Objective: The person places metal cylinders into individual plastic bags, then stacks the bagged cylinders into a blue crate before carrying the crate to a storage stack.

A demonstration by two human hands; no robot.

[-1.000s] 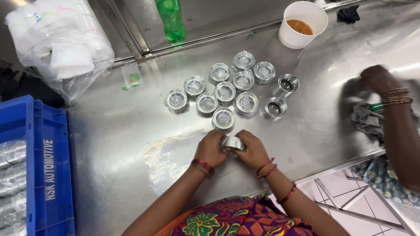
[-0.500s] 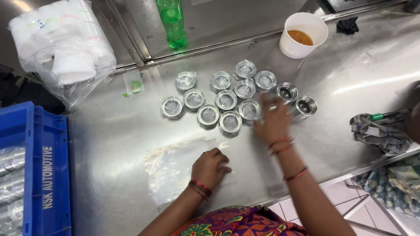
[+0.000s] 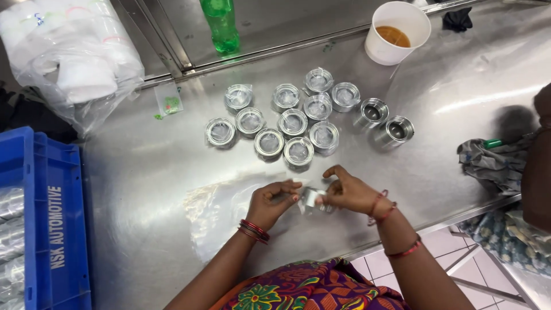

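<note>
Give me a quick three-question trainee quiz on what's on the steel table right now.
1. True or false: both hands hold one small metal ring.
2. What lies under the left hand? A) clear plastic bags B) a towel C) a tray
3. What colour is the crate at the table's left edge?

Key:
1. True; the right hand grips it too.
2. A
3. Blue
</note>
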